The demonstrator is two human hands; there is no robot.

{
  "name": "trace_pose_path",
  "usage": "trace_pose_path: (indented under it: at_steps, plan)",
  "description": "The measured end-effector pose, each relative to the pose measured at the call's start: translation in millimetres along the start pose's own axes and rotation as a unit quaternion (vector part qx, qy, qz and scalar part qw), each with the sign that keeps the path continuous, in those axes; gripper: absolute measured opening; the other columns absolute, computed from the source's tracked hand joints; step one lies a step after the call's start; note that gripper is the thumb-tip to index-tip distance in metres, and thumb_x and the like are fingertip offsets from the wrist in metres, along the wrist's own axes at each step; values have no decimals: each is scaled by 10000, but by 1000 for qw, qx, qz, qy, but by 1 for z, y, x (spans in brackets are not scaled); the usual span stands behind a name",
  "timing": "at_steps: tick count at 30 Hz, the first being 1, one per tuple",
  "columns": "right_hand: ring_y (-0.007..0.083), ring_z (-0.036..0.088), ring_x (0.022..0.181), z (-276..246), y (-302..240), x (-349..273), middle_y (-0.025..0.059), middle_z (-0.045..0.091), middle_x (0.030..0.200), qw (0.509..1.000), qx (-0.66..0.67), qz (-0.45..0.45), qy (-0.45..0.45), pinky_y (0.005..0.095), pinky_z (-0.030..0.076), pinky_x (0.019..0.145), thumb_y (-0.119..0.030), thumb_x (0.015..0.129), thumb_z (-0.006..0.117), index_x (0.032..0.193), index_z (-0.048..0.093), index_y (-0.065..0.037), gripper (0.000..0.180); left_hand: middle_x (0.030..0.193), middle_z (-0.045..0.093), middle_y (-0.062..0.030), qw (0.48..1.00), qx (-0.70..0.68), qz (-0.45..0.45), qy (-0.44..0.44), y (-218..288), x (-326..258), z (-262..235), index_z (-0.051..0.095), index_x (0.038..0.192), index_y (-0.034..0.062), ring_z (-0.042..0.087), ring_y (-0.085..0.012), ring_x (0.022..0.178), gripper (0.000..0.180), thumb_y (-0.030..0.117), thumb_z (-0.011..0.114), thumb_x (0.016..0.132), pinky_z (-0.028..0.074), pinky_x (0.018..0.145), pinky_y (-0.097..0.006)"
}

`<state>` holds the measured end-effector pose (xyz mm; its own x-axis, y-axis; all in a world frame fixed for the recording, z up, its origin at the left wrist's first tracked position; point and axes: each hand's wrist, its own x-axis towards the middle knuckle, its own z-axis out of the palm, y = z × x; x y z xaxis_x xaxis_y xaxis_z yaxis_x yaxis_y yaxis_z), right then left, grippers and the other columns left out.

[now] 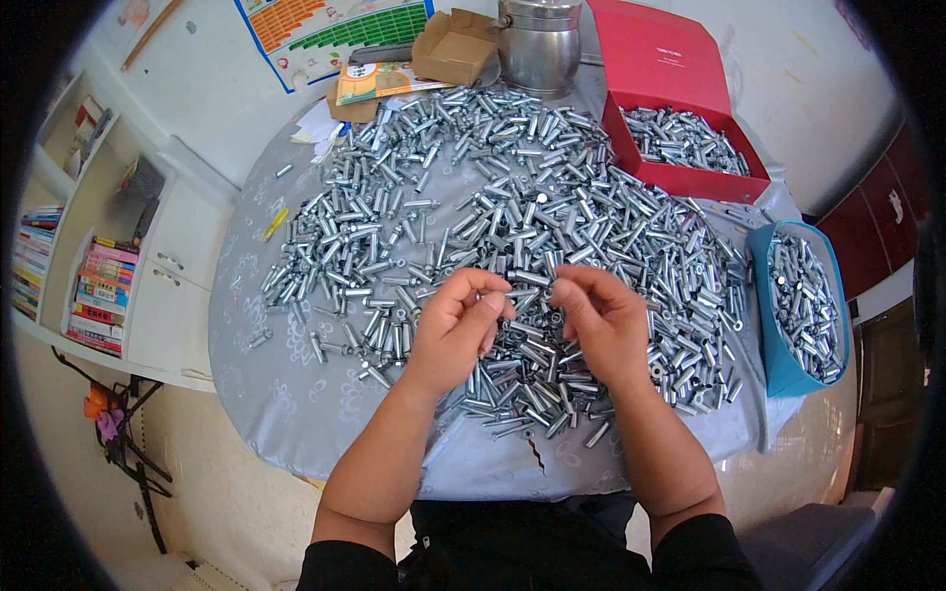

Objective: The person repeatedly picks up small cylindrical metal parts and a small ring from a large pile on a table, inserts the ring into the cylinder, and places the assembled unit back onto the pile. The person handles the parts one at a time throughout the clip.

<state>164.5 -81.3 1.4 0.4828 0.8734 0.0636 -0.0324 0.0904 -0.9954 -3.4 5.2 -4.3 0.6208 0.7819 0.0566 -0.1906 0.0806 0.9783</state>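
A big heap of small silver metal bolts and sleeves covers a round table with a grey patterned cloth. My left hand hovers over the near part of the heap, fingers curled on a small silver piece at its fingertips. My right hand is beside it, fingers pinched on another small metal piece. The two hands' fingertips are close together, a few centimetres apart, above the pile.
A red open box with metal parts stands at the back right. A blue tub full of parts sits at the right edge. A steel pot and a cardboard box stand at the back. White shelves with books are at left.
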Motion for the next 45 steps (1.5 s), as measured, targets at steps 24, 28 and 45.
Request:
trace_pose_path:
  at_steps: [24,28,45]
  plan:
    - [201,682,877,-4,-3,8,167,645,1131,968,181,-97,147,271,545,692,-56,947,550,1234,480,30,308,1042,667,-112,735,628,165,197,3,11,-69,683,1017,61,559,-305,1011,270,80,683,748,405,918,-402]
    - [145,666,765,-1,0,4,117,679,1000,982,158,-53,84,238,514,637,-64,931,579,1177,532,20,264,1045,674,-94,705,661,188,175,-6,17,-58,686,1039,65,566,-301,996,292,98,697,749,409,907,-390]
    - [59,572,651,3,6,-2,15,646,819,997,81,-8,-16,191,467,579,-91,900,643,1015,649,10,153,1015,656,-105,974,142,118,129,-10,10,-27,580,1099,-9,632,-154,911,187,85,503,958,511,827,-296]
